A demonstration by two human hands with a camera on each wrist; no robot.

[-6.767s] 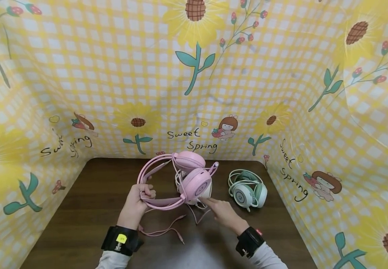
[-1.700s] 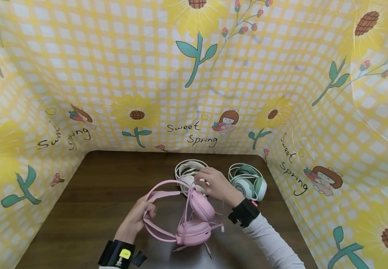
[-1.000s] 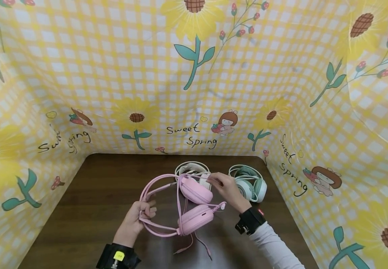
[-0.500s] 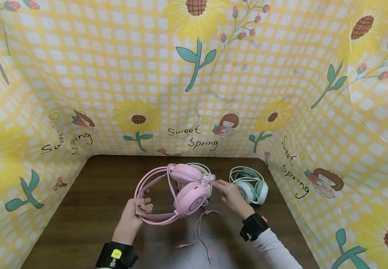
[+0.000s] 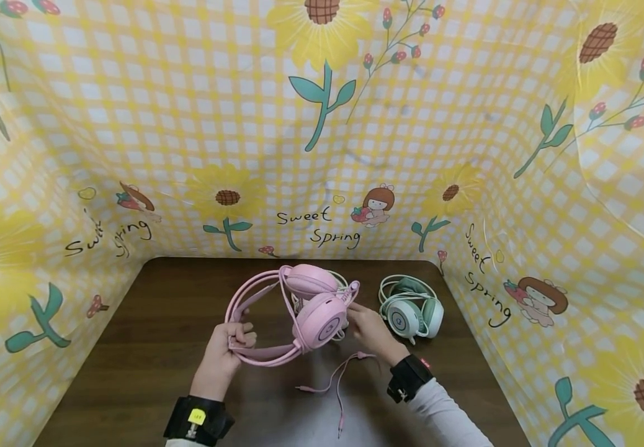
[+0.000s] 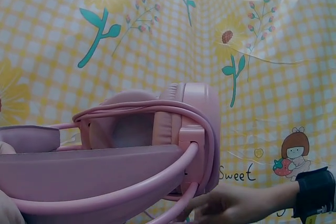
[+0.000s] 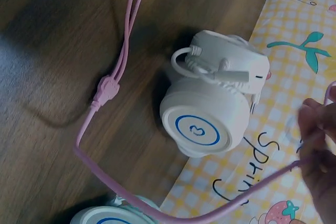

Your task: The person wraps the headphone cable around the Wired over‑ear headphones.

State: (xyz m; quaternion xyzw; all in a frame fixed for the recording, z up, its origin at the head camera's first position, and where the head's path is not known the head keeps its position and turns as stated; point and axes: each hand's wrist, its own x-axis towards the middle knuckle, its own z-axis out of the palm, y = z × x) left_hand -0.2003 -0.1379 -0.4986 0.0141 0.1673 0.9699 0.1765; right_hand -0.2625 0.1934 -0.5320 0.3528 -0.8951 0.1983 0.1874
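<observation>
My left hand [image 5: 224,354] grips the pink headphones [image 5: 319,320] by the headband, holding them up over the table with the ear cups to the right. Part of their thin pink cable runs across both ends of the headband beside the cups. My right hand [image 5: 375,332], just right of the nearer ear cup, pinches the cable. From its fingers [image 7: 315,129] the pink cable [image 7: 126,198] sags in the right wrist view to a splitter [image 7: 107,88] with two thin leads. In the head view the plug ends lie low, in front of the headphones.
White headphones [image 7: 205,124] with bundled cable stand behind the pink pair, mostly hidden in the head view. White-and-green headphones [image 5: 411,313] rest at the back right of the dark wooden table [image 5: 149,366]. A yellow checked cloth [image 5: 299,174] walls the back and sides.
The right hand has passed the cable over the far ear cup and come down beside the nearer one. The headphones have tilted back and risen a little in view; the loose cable end swings below.
</observation>
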